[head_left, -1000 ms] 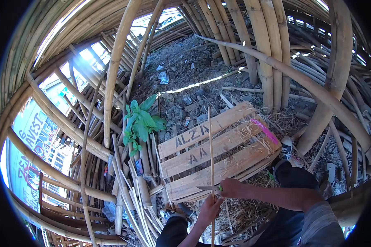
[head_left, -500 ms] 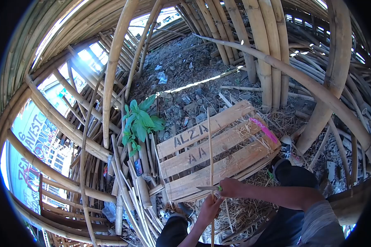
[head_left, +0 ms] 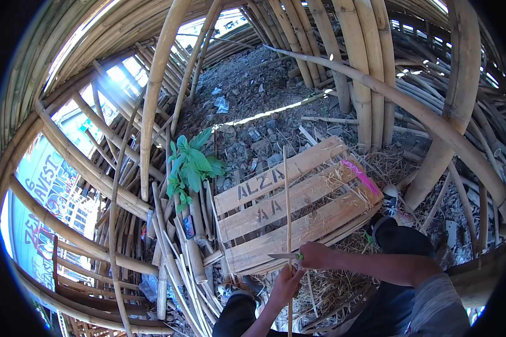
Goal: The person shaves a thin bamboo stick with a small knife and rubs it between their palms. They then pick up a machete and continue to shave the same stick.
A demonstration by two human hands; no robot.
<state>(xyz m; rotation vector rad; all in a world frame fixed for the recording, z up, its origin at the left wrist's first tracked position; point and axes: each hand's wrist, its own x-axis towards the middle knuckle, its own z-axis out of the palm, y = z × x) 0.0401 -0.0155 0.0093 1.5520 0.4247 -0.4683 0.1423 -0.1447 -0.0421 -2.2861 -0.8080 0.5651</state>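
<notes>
A thin bamboo strip (head_left: 287, 208) runs nearly upright in view, passing over a slatted wooden crate (head_left: 303, 222). My left hand (head_left: 285, 287) is closed around the strip below the crate's near edge. In my right hand (head_left: 316, 255) is a knife (head_left: 284, 256) with a green handle, mostly hidden by the fingers. Its blade points left and lies across the strip, just above my left hand. The two hands are close together. Dark lettering marks the crate's slats, and straw lies over its right part.
Long pale strips (head_left: 191, 300) lie left of my legs. A leafy green plant (head_left: 190, 165) grows beyond the crate's left corner. Thick bamboo poles (head_left: 371, 84) stand behind, and one long pole (head_left: 410, 101) slants across the right. Straw and rubble cover the ground.
</notes>
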